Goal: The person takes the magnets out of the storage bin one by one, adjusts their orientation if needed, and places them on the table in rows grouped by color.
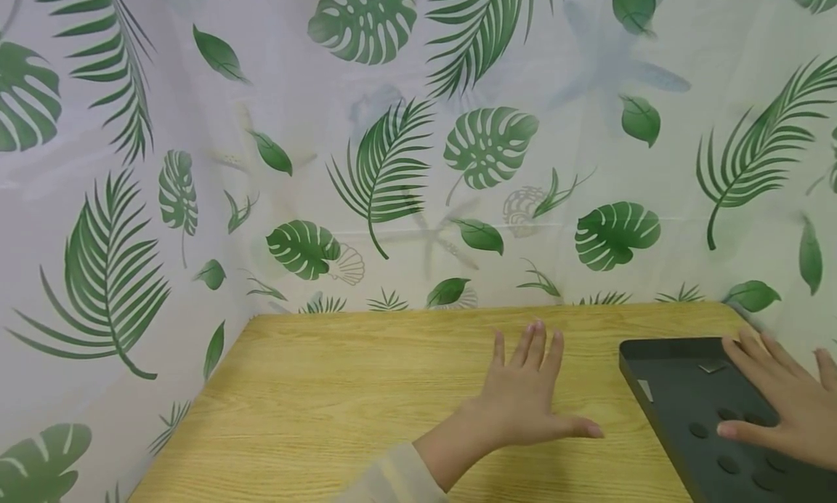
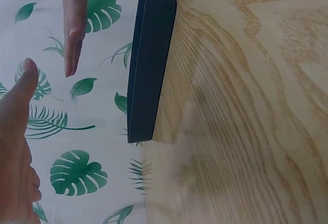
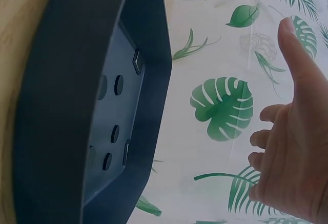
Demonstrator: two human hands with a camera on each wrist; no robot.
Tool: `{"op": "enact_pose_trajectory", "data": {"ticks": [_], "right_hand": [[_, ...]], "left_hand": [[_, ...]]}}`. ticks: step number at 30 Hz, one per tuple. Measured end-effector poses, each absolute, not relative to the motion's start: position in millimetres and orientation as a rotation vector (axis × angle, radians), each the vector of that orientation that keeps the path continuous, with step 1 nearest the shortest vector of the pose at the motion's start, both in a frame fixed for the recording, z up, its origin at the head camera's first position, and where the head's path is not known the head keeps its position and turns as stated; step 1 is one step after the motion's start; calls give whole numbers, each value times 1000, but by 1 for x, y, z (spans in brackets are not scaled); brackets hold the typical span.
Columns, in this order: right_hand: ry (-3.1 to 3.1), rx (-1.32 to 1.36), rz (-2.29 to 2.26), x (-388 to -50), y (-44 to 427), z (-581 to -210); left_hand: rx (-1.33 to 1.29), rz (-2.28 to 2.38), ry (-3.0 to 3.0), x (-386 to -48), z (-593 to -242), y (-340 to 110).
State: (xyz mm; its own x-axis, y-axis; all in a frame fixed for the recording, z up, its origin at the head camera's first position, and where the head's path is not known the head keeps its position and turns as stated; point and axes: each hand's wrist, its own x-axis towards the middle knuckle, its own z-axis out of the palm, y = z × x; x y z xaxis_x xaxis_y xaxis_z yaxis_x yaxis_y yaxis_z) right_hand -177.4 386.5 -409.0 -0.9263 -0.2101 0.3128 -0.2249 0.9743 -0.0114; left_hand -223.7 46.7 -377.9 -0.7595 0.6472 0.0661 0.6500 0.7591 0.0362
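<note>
My left hand (image 1: 519, 405) hovers over the wooden table, fingers and thumb spread, holding nothing. To its right, my right hand (image 1: 787, 412) is held the same way above a dark grey tray (image 1: 654, 424), covering part of it in the head view. In the right wrist view a gap shows between this hand (image 3: 297, 152) and the tray's wall (image 3: 56, 106). Several dark round discs (image 1: 698, 430) lie in the tray. Near its far end are a V-shaped piece (image 1: 711, 368) and a small pale-edged piece (image 1: 646, 391).
The wood-grain table (image 1: 314, 416) reaches back to a white sheet (image 1: 418, 74) printed with green leaves, which also hangs along the left side. The tray's raised rim stands up from the table on the right.
</note>
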Motion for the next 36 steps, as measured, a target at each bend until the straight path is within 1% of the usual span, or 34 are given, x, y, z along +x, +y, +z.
{"op": "enact_pose_trajectory", "data": {"ticks": [10, 17, 27, 36], "right_hand": [[-2700, 376, 189, -174, 407, -422], [-2774, 261, 176, -173, 424, -434], [-2764, 206, 173, -174, 439, -449], [-2817, 72, 157, -173, 454, -459]], "left_hand": [[-1072, -111, -2896, -220, -386, 55], [-1070, -222, -2930, -219, -389, 60], [-1078, -403, -3037, -219, -395, 73], [-1052, -401, -3066, -224, -402, 89]]}}
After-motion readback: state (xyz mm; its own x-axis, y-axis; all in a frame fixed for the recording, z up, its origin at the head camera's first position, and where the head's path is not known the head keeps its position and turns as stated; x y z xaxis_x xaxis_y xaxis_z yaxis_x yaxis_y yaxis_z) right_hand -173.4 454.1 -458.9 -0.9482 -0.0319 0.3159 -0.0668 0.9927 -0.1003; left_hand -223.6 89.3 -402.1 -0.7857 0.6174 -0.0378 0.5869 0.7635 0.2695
